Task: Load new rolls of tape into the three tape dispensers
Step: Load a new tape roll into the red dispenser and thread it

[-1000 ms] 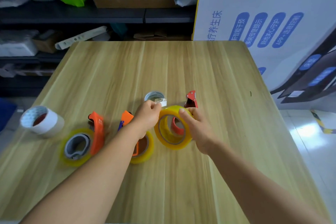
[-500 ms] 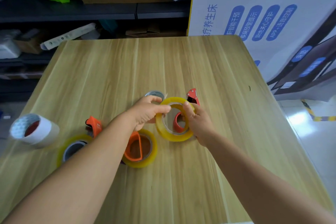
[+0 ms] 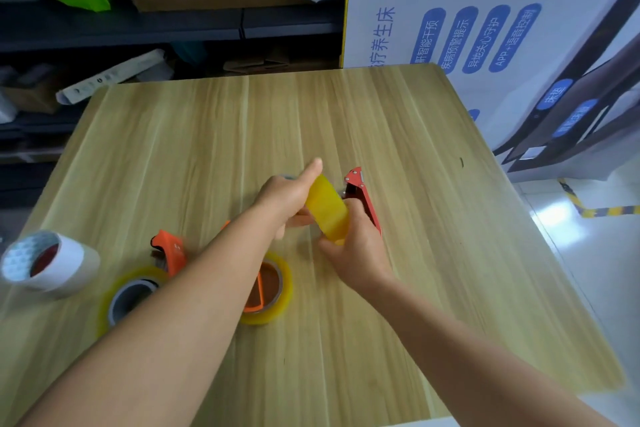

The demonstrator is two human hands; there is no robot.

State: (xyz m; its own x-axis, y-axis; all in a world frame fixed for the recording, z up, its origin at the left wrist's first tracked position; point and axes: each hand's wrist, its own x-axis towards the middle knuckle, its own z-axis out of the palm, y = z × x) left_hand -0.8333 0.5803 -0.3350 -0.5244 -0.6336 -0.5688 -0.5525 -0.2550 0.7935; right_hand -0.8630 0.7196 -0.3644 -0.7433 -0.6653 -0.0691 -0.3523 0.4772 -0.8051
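A yellow tape roll (image 3: 327, 208) stands on edge at mid-table, turned so its outer band faces me. My left hand (image 3: 285, 199) grips its left side, index finger pointing up. My right hand (image 3: 356, 250) holds its lower right side together with a red dispenser (image 3: 360, 194) behind it. Two orange dispensers lie nearer me, each inside a yellow roll: one at the left (image 3: 133, 291) with its orange head (image 3: 169, 251) raised, one (image 3: 268, 288) partly hidden under my left forearm.
A white roll of tape (image 3: 45, 263) lies at the wooden table's (image 3: 433, 218) left edge. Dark shelves with boxes stand behind the table. A white printed board (image 3: 485, 28) rises at the right, with floor beyond the table's right edge.
The yellow roll has turned from face-on to edge-on between my hands. My left hand shifted over its left side, hiding the small grey core behind. The camera view moved closer.
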